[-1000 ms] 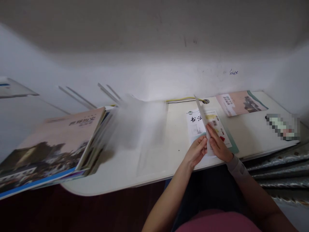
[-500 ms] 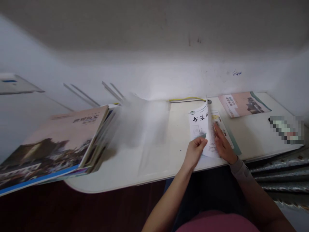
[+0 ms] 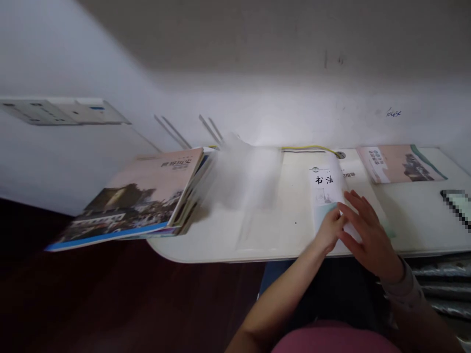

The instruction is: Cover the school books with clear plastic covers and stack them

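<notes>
hands right on the action at the front of the tabletop! the left hand is curled, fingers bunched at the lower edge of a calligraphy booklet, and it looks to be gripping the paper there. right beside it, the right hand is spread wide, fingers fanned out and tips pressed on the pale paper at the booklet's lower right, the two hands almost touching. the booklet lies near the middle of the right half of the tabletop, its big black characters facing up, with a strip of printed page showing just to its right.

over to the left, a thick stack of books sits with a history title on top, its corner hanging over the tabletop's edge. between that stack and the booklet lies a blurred, pale, see-through sheet. further right, a pink-covered book rests near the wall, a yellow cable runs along the back edge, and a pixelated object sits at the right. a grey sleeve wraps the right wrist!
</notes>
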{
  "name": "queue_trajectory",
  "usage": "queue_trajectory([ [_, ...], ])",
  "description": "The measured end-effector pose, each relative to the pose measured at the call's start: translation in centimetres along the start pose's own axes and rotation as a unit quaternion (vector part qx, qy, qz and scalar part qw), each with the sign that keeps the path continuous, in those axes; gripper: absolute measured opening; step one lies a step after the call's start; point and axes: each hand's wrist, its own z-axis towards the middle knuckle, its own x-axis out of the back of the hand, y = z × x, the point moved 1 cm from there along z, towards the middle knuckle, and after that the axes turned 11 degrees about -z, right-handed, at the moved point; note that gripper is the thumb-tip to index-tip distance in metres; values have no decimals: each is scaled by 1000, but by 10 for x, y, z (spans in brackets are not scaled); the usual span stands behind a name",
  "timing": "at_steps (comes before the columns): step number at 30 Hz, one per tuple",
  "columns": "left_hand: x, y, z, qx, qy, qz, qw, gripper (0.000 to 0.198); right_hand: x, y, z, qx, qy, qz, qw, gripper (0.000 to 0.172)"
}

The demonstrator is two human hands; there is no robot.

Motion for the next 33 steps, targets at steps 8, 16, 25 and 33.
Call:
queue_trajectory([
  [8, 114, 19, -24, -200, 88, 536, 816, 32, -76, 20, 22, 112, -214, -94, 966, 47],
  [16, 189, -3, -46, -177, 179, 523, 814, 64, -105, -12, 36, 106, -231, -153, 955, 40],
  [25, 194, -2, -49, -207, 178, 452, 849, 63, -123, -47, 49, 97, -218, -126, 963, 41],
  [33, 183, 0, -48, -161, 159, 537, 812, 64, -128, -51, 44, 118, -234, -117, 958, 45],
])
